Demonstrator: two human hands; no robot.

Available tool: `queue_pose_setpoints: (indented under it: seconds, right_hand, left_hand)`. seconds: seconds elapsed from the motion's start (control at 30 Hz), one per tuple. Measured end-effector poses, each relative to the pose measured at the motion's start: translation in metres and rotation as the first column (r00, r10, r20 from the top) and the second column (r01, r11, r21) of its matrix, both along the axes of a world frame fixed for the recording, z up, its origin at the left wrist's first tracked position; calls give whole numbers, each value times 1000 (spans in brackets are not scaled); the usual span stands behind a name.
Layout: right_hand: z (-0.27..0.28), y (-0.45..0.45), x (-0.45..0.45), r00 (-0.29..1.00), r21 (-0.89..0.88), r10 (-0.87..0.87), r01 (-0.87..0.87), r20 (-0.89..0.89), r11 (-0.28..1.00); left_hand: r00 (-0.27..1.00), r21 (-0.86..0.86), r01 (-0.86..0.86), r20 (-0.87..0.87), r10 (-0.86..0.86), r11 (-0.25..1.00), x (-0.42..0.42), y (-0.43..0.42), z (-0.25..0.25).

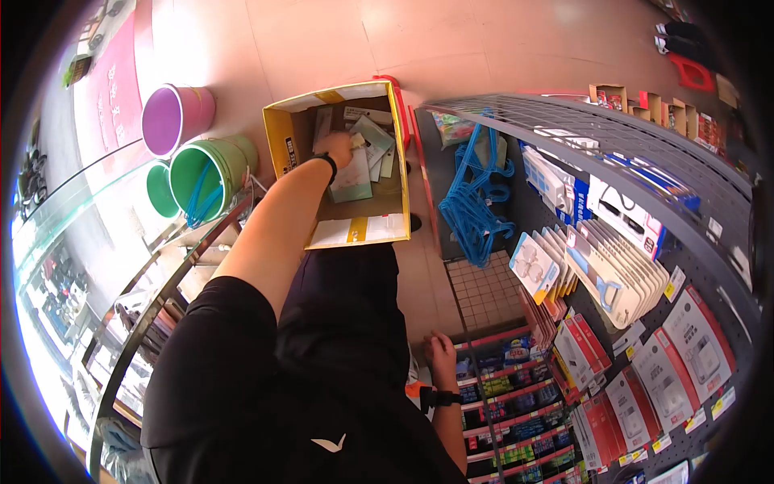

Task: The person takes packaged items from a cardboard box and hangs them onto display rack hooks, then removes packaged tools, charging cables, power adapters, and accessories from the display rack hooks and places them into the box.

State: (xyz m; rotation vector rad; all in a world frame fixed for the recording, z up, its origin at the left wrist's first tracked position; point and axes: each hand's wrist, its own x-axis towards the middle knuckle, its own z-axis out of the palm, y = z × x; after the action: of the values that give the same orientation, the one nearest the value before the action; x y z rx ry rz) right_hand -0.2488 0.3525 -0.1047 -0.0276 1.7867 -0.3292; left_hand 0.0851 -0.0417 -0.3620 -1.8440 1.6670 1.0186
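Note:
My left hand (337, 148) reaches down into an open cardboard box (405, 161) with yellow edges. Its curled fingers are closed at the top of a flat pale package (352, 179); the fingertips are partly hidden. Several more flat packets (377, 145) lie loosely against one another in the box. My right hand (441, 353) hangs low beside my body, near the shelving, with fingers loosely apart and nothing visible in it. Both wrists wear dark bands.
Purple (171, 121) and green buckets (234, 157) stand at the left beside a glass-topped case. On the right, a rack carries blue hangers (476, 202), hanging packaged goods (613, 278) and boxed items (681, 355). A red stool (691, 73) is farther off, near another person's feet.

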Motion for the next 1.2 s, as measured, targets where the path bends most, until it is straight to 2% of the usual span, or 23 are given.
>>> queue_pose_setpoints:
  seconds: [0.13, 0.2, 0.33, 0.37, 0.4, 0.43, 0.47, 0.5, 0.53, 0.57, 0.63, 0.7, 0.73, 0.8, 0.83, 0.9, 0.97, 1.0, 1.03, 1.1, 1.13, 1.17, 1.2]
  right_hand:
    - [5, -1, -5, 998, -42, -63, 64, 31, 997]
    - [8, 0, -6, 996, -79, -85, 88, 39, 993]
    - [-2, 21, -24, 998, -129, -55, 57, 18, 990]
    - [-4, 23, -25, 1000, -133, -9, 13, 30, 991]
    - [-2, 20, -25, 998, -187, -59, 59, 4, 981]
    - [4, 19, -26, 1000, -170, -13, 10, -14, 985]
    - [9, 17, -28, 999, -149, 31, -36, -35, 988]
    - [10, 16, -31, 997, -200, -21, 7, -68, 980]
    - [11, 16, -33, 997, -240, 14, -31, -71, 970]
    - [12, 13, -35, 996, -281, 52, -72, -77, 957]
    - [15, 3, -41, 995, -355, -14, -24, -102, 935]
    - [16, -6, -49, 982, -306, 108, -151, -154, 940]
    - [19, -14, -53, 982, -341, 77, -134, -175, 930]
    - [33, -27, -55, 955, -450, 104, -224, -277, 864]
    - [39, -33, -57, 937, -493, 118, -277, -330, 825]
    - [58, -51, -62, 914, -554, 122, -337, -388, 762]
    - [100, -75, -64, 944, -724, 67, -292, -322, 625]
    - [123, -85, -65, 922, -761, 68, -355, -382, 543]
    - [147, -95, -68, 916, -766, 72, -372, -395, 525]
    - [190, -110, -71, 802, -748, 109, -589, -587, 306]
    - [204, -114, -73, 779, -734, 132, -623, -612, 269]
    - [215, -118, -75, 771, -730, 139, -634, -621, 257]
    - [224, -121, -76, 800, -737, 250, -600, -545, 313]
  left_hand:
    - [997, -84, 8, -78, -15, 996, -12, 17, 66]
    - [969, -137, 16, -241, -49, 990, -11, 26, 92]
    - [939, -206, 49, -325, -116, 977, -6, 44, 121]
    - [927, -242, 11, -360, -100, 970, -11, 46, 149]
    - [923, -266, 48, -357, -145, 963, -11, 46, 165]
    - [928, -317, -31, -362, -90, 948, -11, 52, 174]
    - [904, -409, -57, -407, -126, 911, -9, 57, 184]
    - [866, -510, -103, -468, -175, 854, -8, 60, 192]
    - [877, -486, -103, -456, -152, 868, -7, 59, 205]
    - [830, -578, -130, -507, -230, 805, -15, 59, 227]
    - [843, -604, -102, -474, -254, 790, -32, 55, 273]
    - [865, -592, -10, -409, -290, 806, -48, 54, 320]
    - [859, -594, 28, -397, -324, 804, -57, 54, 341]
    - [831, -614, 93, -385, -401, 783, -83, 59, 393]
    - [794, -633, 145, -385, -471, 761, -98, 61, 416]
    - [712, -538, 213, -487, -507, 816, -126, 68, 462]
    - [557, -592, 299, -528, -641, 748, -155, 76, 501]
    - [477, -559, 364, -575, -665, 745, -168, 79, 519]
    - [412, -593, 380, -579, -704, 710, -179, 81, 521]
    - [219, -587, 493, -630, -745, 642, -199, 83, 546]
    - [222, -597, 478, -628, -746, 644, -208, 87, 566]
    - [169, -591, 546, -616, -769, 593, -217, 91, 588]
    - [114, -582, 611, -606, -787, 537, -225, 91, 603]
